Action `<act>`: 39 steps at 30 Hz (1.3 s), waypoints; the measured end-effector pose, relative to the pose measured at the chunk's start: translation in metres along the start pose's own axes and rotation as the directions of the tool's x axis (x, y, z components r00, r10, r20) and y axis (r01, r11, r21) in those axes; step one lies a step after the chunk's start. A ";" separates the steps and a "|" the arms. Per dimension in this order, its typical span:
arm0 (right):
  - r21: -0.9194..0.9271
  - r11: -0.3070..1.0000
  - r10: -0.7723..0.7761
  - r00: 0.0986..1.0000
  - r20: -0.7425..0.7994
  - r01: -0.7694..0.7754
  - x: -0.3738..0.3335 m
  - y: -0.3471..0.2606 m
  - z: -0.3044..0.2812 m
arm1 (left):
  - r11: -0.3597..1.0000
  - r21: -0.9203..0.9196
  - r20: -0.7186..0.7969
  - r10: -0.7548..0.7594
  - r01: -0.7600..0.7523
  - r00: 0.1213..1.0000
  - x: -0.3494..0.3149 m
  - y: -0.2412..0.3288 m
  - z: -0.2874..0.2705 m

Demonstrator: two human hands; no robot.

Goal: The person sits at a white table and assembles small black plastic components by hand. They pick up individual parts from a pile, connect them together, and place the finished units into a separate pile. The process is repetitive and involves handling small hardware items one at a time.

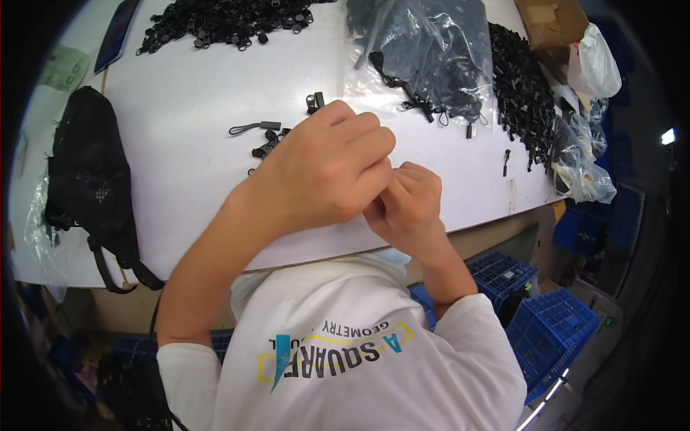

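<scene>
My left hand [327, 165] and my right hand [410, 205] meet above the front part of the white table, both closed with fingertips pressed together. Whatever they pinch is hidden behind the fingers. Just beyond my left hand lie a black zipper pull with a cord loop [256, 128] and a few small black zipper sliders [264, 148]. Another black piece [315, 102] rests by its knuckles. Farther off, several black cord pulls [424, 106] lie across the near edge of a clear plastic bag [431, 50] of dark pieces.
A heap of black sliders [230, 21] is at the back, and a heap of black cord pulls [521, 93] at the right. A black fabric bag [92, 179] and a phone [116, 34] lie left. A cardboard box [552, 21] stands back right; blue crates [550, 337] sit below the table.
</scene>
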State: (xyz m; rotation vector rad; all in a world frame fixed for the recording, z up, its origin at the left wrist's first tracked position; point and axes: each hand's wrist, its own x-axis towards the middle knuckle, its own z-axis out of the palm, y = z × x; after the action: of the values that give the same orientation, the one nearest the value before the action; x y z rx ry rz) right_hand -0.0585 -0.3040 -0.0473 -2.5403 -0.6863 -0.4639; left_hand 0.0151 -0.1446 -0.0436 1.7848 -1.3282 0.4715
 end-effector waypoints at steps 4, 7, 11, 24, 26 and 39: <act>-0.057 0.998 -0.011 0.993 -0.121 0.004 -0.008 0.013 -0.001 | 0.971 -0.208 0.115 -0.096 0.119 0.989 0.001 -0.015 0.004; -0.026 1.000 -0.015 0.994 -0.105 0.012 0.003 0.018 -0.011 | 0.927 -0.292 0.113 -0.210 0.235 0.971 0.003 -0.021 0.013; -0.038 0.987 -0.157 0.986 -0.051 0.156 0.019 0.034 -0.008 | 0.923 -0.257 0.285 -0.209 0.285 0.935 0.003 -0.033 0.000; 0.285 0.919 0.215 0.953 0.216 -0.272 0.039 0.034 -0.016 | 0.962 -0.102 0.129 -0.238 0.252 0.963 -0.017 -0.064 -0.028; 0.358 0.845 0.302 0.908 0.292 -0.396 0.035 0.039 -0.021 | 0.954 -0.001 0.005 -0.300 0.300 0.954 -0.025 -0.073 -0.032; -0.058 0.898 0.439 0.897 0.046 -0.436 0.007 0.083 -0.026 | 0.857 0.038 0.262 -0.505 0.514 0.822 -0.023 -0.068 -0.024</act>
State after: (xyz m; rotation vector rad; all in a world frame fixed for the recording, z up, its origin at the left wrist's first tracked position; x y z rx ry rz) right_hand -0.0129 -0.3778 -0.0514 -2.6512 -0.1051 -0.2498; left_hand 0.0726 -0.1055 -0.0730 2.1293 -0.9504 -0.0915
